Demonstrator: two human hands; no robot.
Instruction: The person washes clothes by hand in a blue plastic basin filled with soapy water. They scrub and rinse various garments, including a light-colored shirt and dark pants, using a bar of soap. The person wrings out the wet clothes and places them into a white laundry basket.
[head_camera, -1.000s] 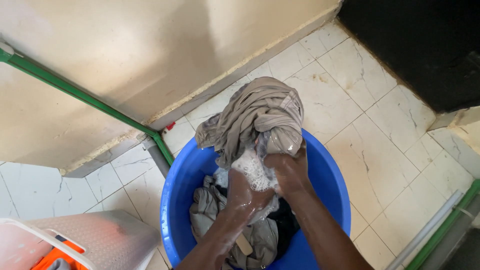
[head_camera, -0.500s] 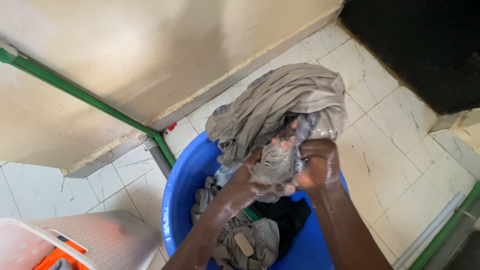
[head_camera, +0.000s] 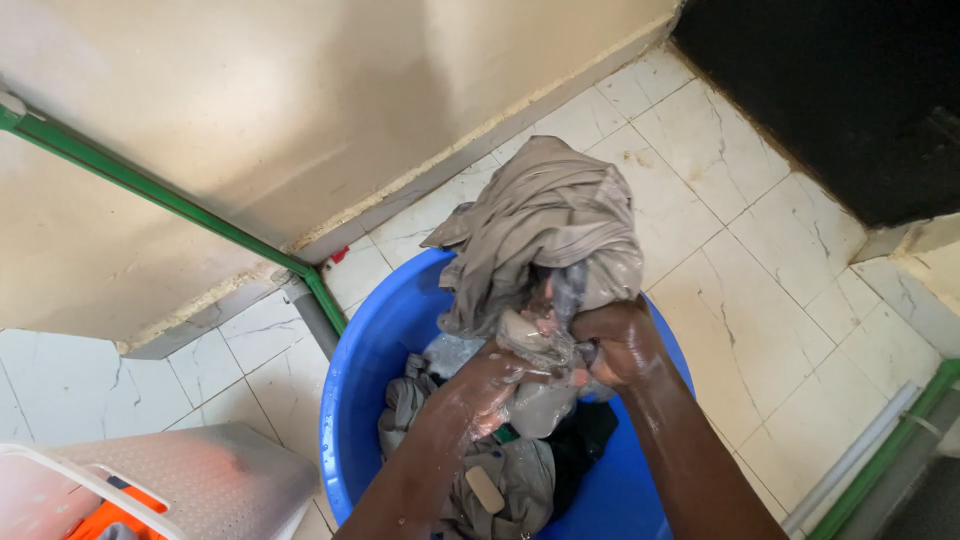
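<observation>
Both hands work over a blue basin (head_camera: 365, 400) on a white tiled floor (head_camera: 760, 300).

Left hand (head_camera: 490, 385): wet, soapy, clenched on a fold of a grey cloth (head_camera: 545, 235). The fold sits between this hand and the other, right at the fingertips.

Right hand (head_camera: 620, 340): fist closed tight on the same cloth, just right of the left hand. The two hands are close together, near touching, with the wet fold pressed between them.

Cloth: the bulk of it bunches up and away on the far side of both hands, lifted above the basin's far rim. Its lower end runs down into the grip. Soaked, darker where the hands squeeze it.

In the basin, below and near of the hands: more laundry (head_camera: 500, 480), grey and dark pieces heaped together, one with a pale patch. Suds show near the left wrist.

Surroundings: a beige wall (head_camera: 300, 120) stands far and left, with a green pipe (head_camera: 170, 200) running along it down to the floor beside the basin. A pale plastic stool (head_camera: 200, 475) sits near left. A dark doorway (head_camera: 850, 90) is far right.
</observation>
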